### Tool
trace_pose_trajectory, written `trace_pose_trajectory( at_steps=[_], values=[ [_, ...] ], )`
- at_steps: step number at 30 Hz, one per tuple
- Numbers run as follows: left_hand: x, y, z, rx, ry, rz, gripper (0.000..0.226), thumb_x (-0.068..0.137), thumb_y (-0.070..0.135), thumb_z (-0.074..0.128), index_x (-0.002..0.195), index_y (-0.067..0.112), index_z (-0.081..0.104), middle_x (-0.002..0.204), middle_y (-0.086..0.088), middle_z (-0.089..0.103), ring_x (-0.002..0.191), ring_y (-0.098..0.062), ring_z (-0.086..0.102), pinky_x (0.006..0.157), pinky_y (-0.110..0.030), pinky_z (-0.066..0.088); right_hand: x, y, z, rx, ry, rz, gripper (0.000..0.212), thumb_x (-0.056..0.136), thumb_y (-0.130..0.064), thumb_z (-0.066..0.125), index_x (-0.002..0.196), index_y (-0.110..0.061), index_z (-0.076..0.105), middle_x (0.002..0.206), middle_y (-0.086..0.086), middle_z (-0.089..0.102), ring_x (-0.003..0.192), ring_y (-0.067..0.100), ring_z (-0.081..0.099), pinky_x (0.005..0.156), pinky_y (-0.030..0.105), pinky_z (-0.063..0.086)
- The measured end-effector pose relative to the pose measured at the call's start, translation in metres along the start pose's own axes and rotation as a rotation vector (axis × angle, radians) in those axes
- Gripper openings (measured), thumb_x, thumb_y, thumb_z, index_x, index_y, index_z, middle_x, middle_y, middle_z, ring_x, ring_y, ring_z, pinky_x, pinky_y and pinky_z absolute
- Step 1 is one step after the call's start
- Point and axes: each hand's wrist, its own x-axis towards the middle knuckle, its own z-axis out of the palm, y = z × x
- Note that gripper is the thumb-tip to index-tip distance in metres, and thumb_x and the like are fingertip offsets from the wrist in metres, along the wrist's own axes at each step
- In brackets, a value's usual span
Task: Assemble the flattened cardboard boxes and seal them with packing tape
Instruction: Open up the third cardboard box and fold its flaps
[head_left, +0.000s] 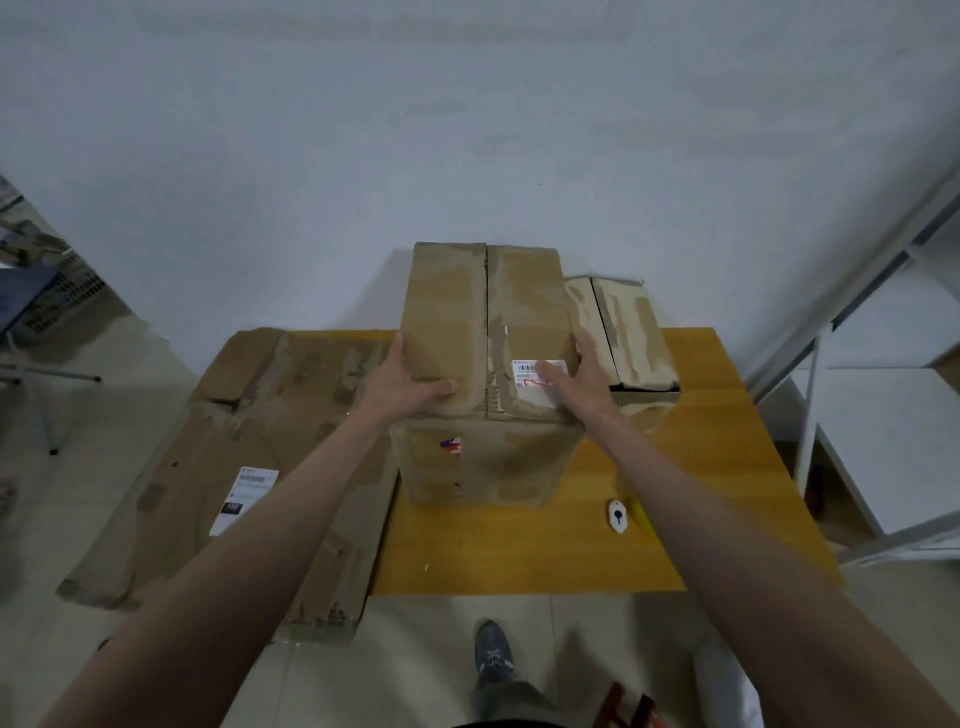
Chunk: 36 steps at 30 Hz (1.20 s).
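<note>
At the middle of the yellow table (519, 551) the upright cardboard box (483, 467) stands clasped between your left hand (415, 379) and right hand (582, 374). Your fingers lie straight and close together along its side walls, with your thumbs over the top flaps. It is probably empty and light, but the worn, creased walls look soft, so press near the stiffer corners and keep the dark centre seam closed.

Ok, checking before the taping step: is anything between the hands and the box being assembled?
Nothing visible. The left hand and right hand lie directly on top of the box, either side of its centre seam.
</note>
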Motion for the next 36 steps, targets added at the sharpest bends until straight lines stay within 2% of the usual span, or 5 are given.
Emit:
trace_pose_trajectory(
  at_steps=[5, 11, 17, 23, 36],
  values=[
    [0.041, 0.020, 0.021, 0.021, -0.013, 0.026, 0.111, 0.074, 0.042, 0.085, 0.158, 0.019, 0.015, 0.153, -0.001, 0.041, 0.139, -0.024, 0.041, 0.116, -0.043, 0.035, 0.048, -0.002, -0.017, -0.188, 0.049, -0.079, 0.075, 0.094, -0.030, 0.065, 0.156, -0.016, 0.024, 0.153, 0.004, 0.039, 0.137, 0.022, 0.040, 0.105, 0.028, 0.035],
    [0.081, 0.048, 0.041, 0.039, -0.054, 0.030, 0.115, 0.075, 0.048, 0.082, 0.159, 0.021, 0.008, 0.156, -0.002, 0.037, 0.141, -0.024, 0.039, 0.116, -0.045, 0.036, 0.090, -0.009, -0.039, -0.432, 0.004, -0.034, 0.071, 0.097, -0.040, 0.053, 0.156, -0.023, 0.017, 0.155, 0.013, 0.029, 0.133, 0.033, 0.042, 0.106, 0.043, 0.038],
    [0.089, 0.062, 0.017, 0.622, -0.057, 0.122, 0.109, 0.077, 0.081, 0.055, 0.158, 0.022, 0.014, 0.158, -0.008, 0.032, 0.138, -0.033, 0.040, 0.111, -0.050, 0.038, 0.095, -0.049, -0.022, -0.878, 0.033, -0.197, 0.061, 0.096, -0.039, 0.050, 0.149, -0.015, 0.034, 0.157, 0.019, 0.025, 0.142, 0.039, 0.026, 0.114, 0.053, 0.026],
    [0.087, 0.051, -0.049, 0.838, 0.176, 0.263, 0.086, 0.088, 0.073, 0.045, 0.157, 0.027, 0.021, 0.161, -0.005, 0.029, 0.141, -0.031, 0.038, 0.112, -0.050, 0.033, 0.090, -0.100, 0.036, -0.911, -0.052, -0.407, 0.055, 0.096, -0.035, 0.051, 0.145, -0.014, 0.040, 0.150, 0.016, 0.040, 0.137, 0.036, 0.038, 0.111, 0.050, 0.033],
    [0.046, -0.108, -0.171, 0.812, 0.252, 0.010, 0.073, 0.089, 0.065, 0.052, 0.149, 0.029, 0.035, 0.152, -0.003, 0.039, 0.134, -0.030, 0.045, 0.106, -0.048, 0.037, 0.043, -0.108, 0.232, -0.885, -0.214, -0.640, 0.056, 0.093, -0.028, 0.054, 0.146, -0.017, 0.039, 0.145, 0.013, 0.044, 0.132, 0.032, 0.041, 0.113, 0.042, 0.030]
  ],
)
